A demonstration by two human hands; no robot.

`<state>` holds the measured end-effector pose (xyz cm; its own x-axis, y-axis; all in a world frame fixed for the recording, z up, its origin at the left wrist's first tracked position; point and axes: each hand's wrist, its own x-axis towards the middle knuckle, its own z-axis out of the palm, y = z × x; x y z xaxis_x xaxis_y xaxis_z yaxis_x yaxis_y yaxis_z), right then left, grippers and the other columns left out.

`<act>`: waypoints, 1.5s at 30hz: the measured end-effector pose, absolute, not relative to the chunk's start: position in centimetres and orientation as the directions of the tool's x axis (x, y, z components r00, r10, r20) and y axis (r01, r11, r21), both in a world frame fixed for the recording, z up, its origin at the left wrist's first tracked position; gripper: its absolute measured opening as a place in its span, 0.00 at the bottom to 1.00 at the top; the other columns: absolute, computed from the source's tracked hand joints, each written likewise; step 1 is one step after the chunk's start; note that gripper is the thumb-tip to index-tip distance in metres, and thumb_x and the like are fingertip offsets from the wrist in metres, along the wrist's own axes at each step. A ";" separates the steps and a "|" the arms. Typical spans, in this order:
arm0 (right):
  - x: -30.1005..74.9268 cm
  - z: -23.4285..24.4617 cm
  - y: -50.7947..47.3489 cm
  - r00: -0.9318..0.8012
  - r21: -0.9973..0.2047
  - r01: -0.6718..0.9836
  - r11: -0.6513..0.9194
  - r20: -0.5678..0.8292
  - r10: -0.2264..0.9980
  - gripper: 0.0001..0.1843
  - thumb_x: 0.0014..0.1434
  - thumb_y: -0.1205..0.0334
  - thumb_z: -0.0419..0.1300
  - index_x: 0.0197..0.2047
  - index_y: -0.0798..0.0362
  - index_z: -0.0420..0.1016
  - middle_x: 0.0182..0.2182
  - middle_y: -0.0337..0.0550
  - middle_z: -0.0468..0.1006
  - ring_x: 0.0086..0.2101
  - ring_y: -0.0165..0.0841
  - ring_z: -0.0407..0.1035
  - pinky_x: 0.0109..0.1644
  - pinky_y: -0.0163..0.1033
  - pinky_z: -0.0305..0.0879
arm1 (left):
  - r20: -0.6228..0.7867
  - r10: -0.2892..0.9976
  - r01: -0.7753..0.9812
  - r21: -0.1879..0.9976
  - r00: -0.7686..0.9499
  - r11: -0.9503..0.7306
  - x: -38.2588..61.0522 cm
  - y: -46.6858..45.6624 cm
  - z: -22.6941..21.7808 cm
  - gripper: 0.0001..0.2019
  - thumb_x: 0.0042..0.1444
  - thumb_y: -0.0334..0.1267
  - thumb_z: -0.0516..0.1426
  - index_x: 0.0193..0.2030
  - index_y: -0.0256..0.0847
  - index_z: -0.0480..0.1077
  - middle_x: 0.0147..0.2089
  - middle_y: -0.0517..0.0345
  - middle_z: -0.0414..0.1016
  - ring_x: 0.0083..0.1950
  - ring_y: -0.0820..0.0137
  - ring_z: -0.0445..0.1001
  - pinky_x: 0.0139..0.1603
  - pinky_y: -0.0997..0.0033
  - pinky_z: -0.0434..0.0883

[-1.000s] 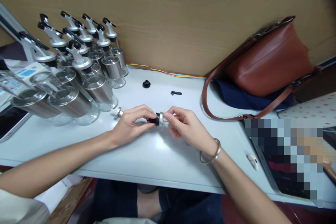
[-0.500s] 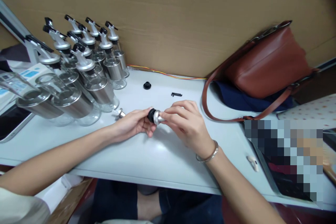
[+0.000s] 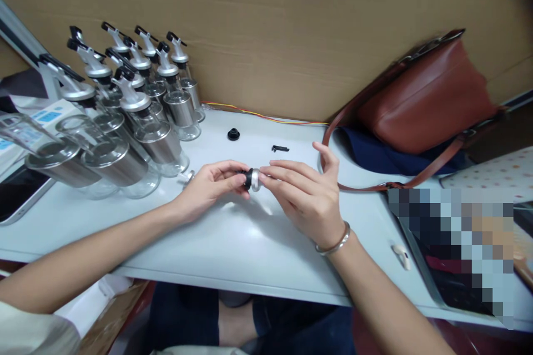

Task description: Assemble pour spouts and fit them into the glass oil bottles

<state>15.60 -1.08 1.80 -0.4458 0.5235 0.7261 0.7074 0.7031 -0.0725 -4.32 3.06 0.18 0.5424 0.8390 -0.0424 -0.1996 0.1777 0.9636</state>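
Both hands meet over the table around a bottle pourer with a black stopper end and a silver collar. My left hand is closed on the black end, thumb and fingers pinching it. At the silver end, the fingertips of my right hand close on the pourer, hiding its spout; the little finger sticks up. Another small silver spout piece lies just behind my left wrist, partly covered. Farther back on the table are a black rubber stopper and a small black lever.
Several glass bottles with steel bands and pourers crowd the left side. A phone lies at the far left. A brown leather bag with its strap occupies the back right, near a white earbud. Cardboard stands behind.
My left hand has turned, its thumb now on top of the black end. My right hand has shifted slightly right, its fingers straighter and the little finger raised. The pourer moved slightly right.
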 end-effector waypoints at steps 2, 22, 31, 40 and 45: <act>15.5 1.8 -1.1 -0.406 -0.150 0.719 0.678 0.702 0.585 0.09 0.62 0.68 0.57 0.41 0.45 0.76 0.37 0.36 0.84 0.35 0.34 0.77 0.62 0.55 0.44 | 0.094 0.875 -0.119 0.992 0.476 -0.041 -4.5 2.9 0.2 0.12 0.50 0.38 0.65 0.41 0.38 0.74 0.36 0.57 0.79 0.34 0.72 0.78 0.41 0.71 0.74; 15.0 1.8 -0.9 -0.244 -0.712 0.525 0.466 0.399 0.884 0.06 0.61 0.61 0.59 0.35 0.52 0.75 0.30 0.41 0.79 0.32 0.32 0.71 0.40 0.38 0.63 | 0.125 0.861 0.050 0.984 0.492 -0.172 -4.6 2.9 0.0 0.10 0.58 0.42 0.59 0.41 0.37 0.75 0.33 0.56 0.79 0.34 0.72 0.77 0.39 0.73 0.73; 15.0 1.1 -0.7 -0.496 -0.060 0.649 0.759 0.723 0.481 0.09 0.63 0.71 0.55 0.39 0.52 0.75 0.34 0.44 0.81 0.34 0.32 0.71 0.39 0.40 0.61 | -0.339 0.693 -0.221 0.780 0.636 0.585 -4.4 3.5 -0.1 0.12 0.51 0.42 0.65 0.31 0.33 0.75 0.27 0.57 0.77 0.26 0.77 0.74 0.32 0.79 0.71; 14.8 1.6 -1.1 -0.203 -0.589 0.606 0.535 0.536 0.819 0.05 0.60 0.63 0.60 0.34 0.55 0.74 0.25 0.40 0.80 0.25 0.29 0.71 0.36 0.37 0.62 | 0.060 0.870 -0.125 0.992 0.490 0.002 -4.3 2.8 -0.7 0.09 0.46 0.32 0.66 0.36 0.38 0.75 0.42 0.55 0.79 0.43 0.68 0.77 0.47 0.66 0.72; 14.9 2.2 -0.7 -0.230 -0.956 0.287 -0.057 -0.126 0.965 0.14 0.61 0.54 0.55 0.28 0.54 0.70 0.16 0.37 0.74 0.17 0.27 0.65 0.26 0.33 0.61 | 0.507 0.687 0.054 0.784 0.521 -0.619 -4.8 2.7 -0.8 0.06 0.55 0.27 0.60 0.38 0.39 0.75 0.46 0.50 0.77 0.48 0.68 0.76 0.49 0.66 0.74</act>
<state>14.89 -0.73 2.24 -0.2303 0.9649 -0.1263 0.2872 -0.0566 -0.9562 -4.78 2.68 -0.78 0.5208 0.6868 0.5070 0.0536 -0.6190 0.7836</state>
